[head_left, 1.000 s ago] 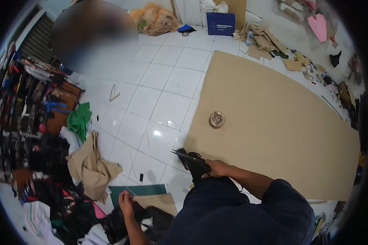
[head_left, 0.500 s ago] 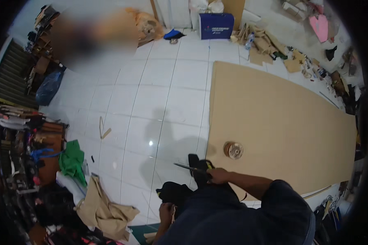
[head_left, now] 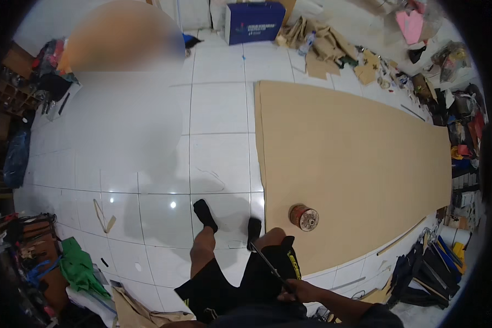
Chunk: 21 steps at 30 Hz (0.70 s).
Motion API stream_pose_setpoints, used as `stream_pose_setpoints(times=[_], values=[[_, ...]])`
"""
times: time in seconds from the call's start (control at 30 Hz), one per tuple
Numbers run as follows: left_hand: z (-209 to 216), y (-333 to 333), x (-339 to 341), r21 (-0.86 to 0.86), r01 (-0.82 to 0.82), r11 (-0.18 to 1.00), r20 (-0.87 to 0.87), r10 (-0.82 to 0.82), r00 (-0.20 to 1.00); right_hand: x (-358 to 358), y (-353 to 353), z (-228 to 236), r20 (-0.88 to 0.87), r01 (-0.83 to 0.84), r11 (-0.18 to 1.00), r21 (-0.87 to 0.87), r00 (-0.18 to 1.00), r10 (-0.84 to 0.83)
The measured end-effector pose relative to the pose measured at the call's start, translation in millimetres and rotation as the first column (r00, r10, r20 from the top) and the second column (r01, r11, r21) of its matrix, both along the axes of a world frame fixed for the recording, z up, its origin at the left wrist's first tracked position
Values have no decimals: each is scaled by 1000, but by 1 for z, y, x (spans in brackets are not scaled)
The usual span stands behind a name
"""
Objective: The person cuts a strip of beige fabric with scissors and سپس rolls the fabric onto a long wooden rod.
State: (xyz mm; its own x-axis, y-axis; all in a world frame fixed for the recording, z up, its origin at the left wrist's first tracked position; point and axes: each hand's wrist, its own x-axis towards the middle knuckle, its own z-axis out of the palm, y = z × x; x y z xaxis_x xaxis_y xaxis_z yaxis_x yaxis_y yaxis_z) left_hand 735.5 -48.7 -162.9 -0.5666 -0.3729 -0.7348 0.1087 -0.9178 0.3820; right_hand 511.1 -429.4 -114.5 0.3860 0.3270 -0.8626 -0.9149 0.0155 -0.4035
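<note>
While the person is standing on white tiles (head_left: 218,109), the right hand (head_left: 296,291) is gripping a pair of scissors (head_left: 270,265) near the lower edge of the view. Its fingers are wrapping firmly around the handle end, leaving no visible gap; their exact placement is not showing. The scissors are slanting up and left across the dark shorts (head_left: 259,281), the tip pointing toward the right foot (head_left: 253,230). Their blades are appearing as one narrow line, so whether they are parting slightly cannot be told. The left forearm (head_left: 183,324) is barely showing at the bottom edge; its hand is lying beyond the view, and its grip cannot be told.

Just right of the right foot, a large tan sheet (head_left: 361,158) is lying on the tiles, a second layer showing along its left edge. On it, near the raised right knee, a rusty can (head_left: 303,217) is resting, well apart from the far edge. The left foot (head_left: 205,216) is standing on bare tile. To the left, a bent strip (head_left: 102,216) is lying near a green cloth (head_left: 82,266). Beyond the sheet, a blue box (head_left: 254,23) is standing beside crumpled tan scraps (head_left: 322,46).
</note>
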Motion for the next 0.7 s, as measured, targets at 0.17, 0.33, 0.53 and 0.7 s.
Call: stream_pose_setpoints(times=[0.17, 0.33, 0.53, 0.7], values=[[-91, -79, 50, -493, 241, 836, -331, -436, 837, 94, -81, -104, 432, 387, 832, -397, 879, -203], [-298, -292, 154, -315, 157, 936, 764, 151, 628, 167, -189, -296, 575, 539, 491, -684, 813, -92], [-495, -434, 117, -516, -130, 847, 625, 476, 619, 96, -182, -471, 432, 589, 568, -575, 808, -401], [-572, -480, 68, -508, -148, 849, 601, 472, 645, 35, -123, -550, 261, 715, 620, -323, 697, -668]])
